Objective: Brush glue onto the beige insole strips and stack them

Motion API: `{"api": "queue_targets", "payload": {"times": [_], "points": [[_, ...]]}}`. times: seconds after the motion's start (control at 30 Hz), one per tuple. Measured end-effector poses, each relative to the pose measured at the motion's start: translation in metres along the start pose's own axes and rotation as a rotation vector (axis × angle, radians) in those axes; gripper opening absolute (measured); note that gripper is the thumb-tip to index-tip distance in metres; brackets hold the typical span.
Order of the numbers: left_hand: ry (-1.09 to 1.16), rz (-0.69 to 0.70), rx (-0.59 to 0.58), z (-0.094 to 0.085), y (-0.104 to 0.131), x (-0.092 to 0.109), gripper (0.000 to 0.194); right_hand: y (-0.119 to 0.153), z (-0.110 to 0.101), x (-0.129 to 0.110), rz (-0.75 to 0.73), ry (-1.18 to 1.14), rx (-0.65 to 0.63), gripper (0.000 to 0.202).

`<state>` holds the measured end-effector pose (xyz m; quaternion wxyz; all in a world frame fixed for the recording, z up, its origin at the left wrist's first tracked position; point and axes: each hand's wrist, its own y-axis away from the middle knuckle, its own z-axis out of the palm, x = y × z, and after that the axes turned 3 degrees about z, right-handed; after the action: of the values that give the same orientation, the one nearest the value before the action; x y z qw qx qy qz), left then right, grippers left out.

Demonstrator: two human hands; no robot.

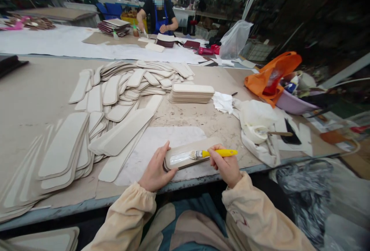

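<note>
Cream sleeves [130, 212] aslant, hands [227, 166] apart.

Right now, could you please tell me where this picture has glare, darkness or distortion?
In the head view, glare lies on the glossy streak of the panel near the brush; in the head view, the upper-right background is very dark; also in the head view, the lower-left pale pieces look stretched and soft.

- Your yellow-handled brush [206, 153] points its handle toward three o'clock, pale bristles against the panel.
- Your long beige panel [181, 159], round-cornered, lies flat at your twelve o'clock, its upper face glossy toward nine.
</note>
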<state>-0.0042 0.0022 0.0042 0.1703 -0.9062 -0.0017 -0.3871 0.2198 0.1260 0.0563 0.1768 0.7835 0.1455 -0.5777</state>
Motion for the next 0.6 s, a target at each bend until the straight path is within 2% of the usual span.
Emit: {"api": "queue_targets", "payload": {"times": [0.23,0.37,0.47,0.53,0.6], "points": [[-0.023,-0.011,-0.009,0.0,0.0,-0.002,0.084,-0.01,-0.056,0.015,-0.032,0.133,0.214,0.029],[-0.026,-0.011,-0.008,0.0,0.0,-0.001,0.083,-0.013,-0.076,0.018,-0.033,0.227,0.318,0.03],[-0.017,-0.01,0.001,0.0,0.0,-0.001,0.084,-0.01,-0.071,0.013,-0.065,0.22,0.356,0.03],[-0.007,0.0,0.004,0.001,0.001,-0.001,0.085,-0.006,-0.055,0.007,-0.099,0.118,0.331,0.028],[0.005,0.011,0.006,0.001,0.001,0.0,0.088,-0.001,-0.031,-0.001,-0.111,-0.029,0.24,0.027]]}}
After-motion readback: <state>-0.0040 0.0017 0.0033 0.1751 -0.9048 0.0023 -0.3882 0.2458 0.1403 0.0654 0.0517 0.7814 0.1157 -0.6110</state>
